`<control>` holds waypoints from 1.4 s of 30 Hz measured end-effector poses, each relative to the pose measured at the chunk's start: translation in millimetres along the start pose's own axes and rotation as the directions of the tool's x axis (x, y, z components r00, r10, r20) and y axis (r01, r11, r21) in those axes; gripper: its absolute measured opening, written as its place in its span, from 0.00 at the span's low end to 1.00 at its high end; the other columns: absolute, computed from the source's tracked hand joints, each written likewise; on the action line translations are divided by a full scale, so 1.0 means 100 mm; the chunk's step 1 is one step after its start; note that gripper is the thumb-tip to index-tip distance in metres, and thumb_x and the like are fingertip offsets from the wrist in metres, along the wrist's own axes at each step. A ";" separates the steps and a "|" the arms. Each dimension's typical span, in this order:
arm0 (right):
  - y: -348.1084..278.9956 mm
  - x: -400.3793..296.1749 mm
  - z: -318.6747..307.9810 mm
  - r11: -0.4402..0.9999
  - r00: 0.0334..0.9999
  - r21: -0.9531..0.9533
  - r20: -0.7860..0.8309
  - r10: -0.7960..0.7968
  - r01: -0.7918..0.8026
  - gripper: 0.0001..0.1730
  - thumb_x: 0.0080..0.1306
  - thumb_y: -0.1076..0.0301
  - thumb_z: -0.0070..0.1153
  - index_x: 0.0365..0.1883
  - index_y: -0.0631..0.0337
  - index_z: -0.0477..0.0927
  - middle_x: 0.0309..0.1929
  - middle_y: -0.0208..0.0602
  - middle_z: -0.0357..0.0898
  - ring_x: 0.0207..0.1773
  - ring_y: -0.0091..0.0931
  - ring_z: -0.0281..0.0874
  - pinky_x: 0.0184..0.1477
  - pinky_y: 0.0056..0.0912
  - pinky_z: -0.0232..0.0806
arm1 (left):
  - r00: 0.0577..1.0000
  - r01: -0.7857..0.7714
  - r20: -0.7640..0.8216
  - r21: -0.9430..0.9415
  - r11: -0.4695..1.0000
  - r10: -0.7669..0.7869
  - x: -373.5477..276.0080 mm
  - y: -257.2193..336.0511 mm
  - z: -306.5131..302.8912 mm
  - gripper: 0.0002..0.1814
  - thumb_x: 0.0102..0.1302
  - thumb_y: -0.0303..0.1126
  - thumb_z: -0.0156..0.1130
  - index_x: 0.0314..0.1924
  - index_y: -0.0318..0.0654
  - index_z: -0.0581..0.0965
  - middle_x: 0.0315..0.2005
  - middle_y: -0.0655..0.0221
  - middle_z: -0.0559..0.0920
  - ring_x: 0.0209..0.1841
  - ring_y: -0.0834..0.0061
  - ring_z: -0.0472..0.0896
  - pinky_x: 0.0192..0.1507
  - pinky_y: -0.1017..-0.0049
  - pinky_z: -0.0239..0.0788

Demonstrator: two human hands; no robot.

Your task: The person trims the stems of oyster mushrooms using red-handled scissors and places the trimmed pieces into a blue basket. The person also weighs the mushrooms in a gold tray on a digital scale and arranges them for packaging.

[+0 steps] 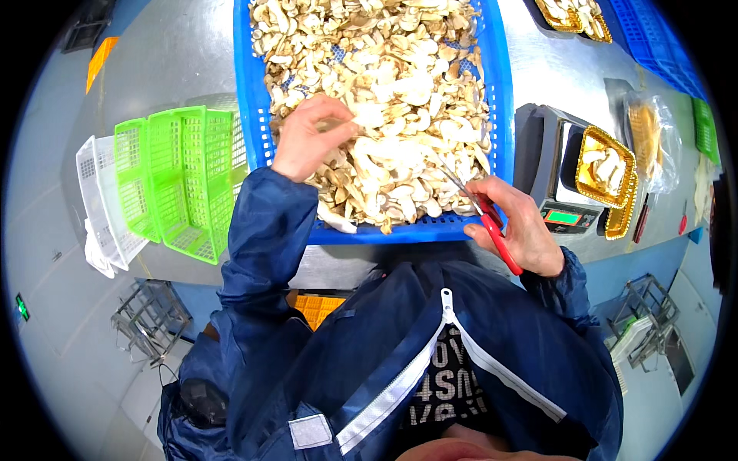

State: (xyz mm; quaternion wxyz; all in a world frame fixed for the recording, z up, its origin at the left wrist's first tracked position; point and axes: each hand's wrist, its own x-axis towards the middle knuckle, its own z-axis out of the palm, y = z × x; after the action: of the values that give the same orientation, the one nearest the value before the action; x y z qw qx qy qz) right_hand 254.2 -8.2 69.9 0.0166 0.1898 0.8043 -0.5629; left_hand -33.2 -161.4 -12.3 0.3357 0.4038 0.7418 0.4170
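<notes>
Sliced mushrooms (398, 80) fill a blue plastic crate (503, 115) on the metal table. My left hand (314, 135) is over the crate's left part, thumb and fingertips close together; glare hides whether a mushroom slice is between them. My right hand (516, 227) holds red-handled scissors (493, 230) at the crate's near right corner, with the blades pointing up and left over the mushrooms. To the right, a gold tray (625, 199) with mushroom pieces (602, 167) rests on a digital scale (568, 167).
Green plastic baskets (190, 178) and a white basket (109, 196) stand at left. Bagged gold trays (651, 138), a red-handled tool (640, 219) and filled gold trays (597, 26) lie at right. Metal-framed stools (151, 320) stand below the table.
</notes>
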 end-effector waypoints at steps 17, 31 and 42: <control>-0.02 -0.03 0.02 0.998 0.998 0.026 0.032 0.060 -0.060 0.24 0.54 0.72 0.68 0.47 0.65 0.73 0.36 0.42 0.73 0.35 0.34 0.72 0.39 0.33 0.67 | 0.998 0.015 -0.054 -0.161 0.987 -0.024 0.15 0.16 -0.33 0.19 0.66 0.29 0.59 0.57 0.34 0.75 0.46 0.64 0.82 0.44 0.72 0.80 0.47 0.73 0.73; 0.01 0.02 -0.02 1.000 0.999 -0.005 0.040 0.020 -0.020 0.24 0.54 0.73 0.67 0.48 0.66 0.72 0.39 0.43 0.74 0.37 0.35 0.74 0.41 0.32 0.69 | 0.929 0.322 0.052 -0.604 0.729 -0.367 -0.20 -0.13 -0.55 0.13 0.71 0.30 0.53 0.52 0.34 0.78 0.39 0.57 0.85 0.39 0.68 0.84 0.43 0.71 0.76; -0.03 0.05 -0.03 0.995 0.993 0.030 0.067 0.094 -0.096 0.24 0.54 0.73 0.68 0.48 0.65 0.73 0.36 0.41 0.72 0.36 0.34 0.73 0.40 0.31 0.68 | 0.941 0.052 -0.328 0.383 0.922 0.083 0.65 -0.51 -0.56 0.30 0.71 0.40 0.52 0.65 0.25 0.63 0.64 0.47 0.66 0.68 0.53 0.62 0.69 0.62 0.54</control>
State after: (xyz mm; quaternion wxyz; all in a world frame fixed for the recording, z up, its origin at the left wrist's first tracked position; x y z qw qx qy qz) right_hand 249.1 -5.0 72.5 0.0666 0.2098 0.7839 -0.5805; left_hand -125.0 -140.6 -44.6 0.1139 0.3903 0.8525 0.3286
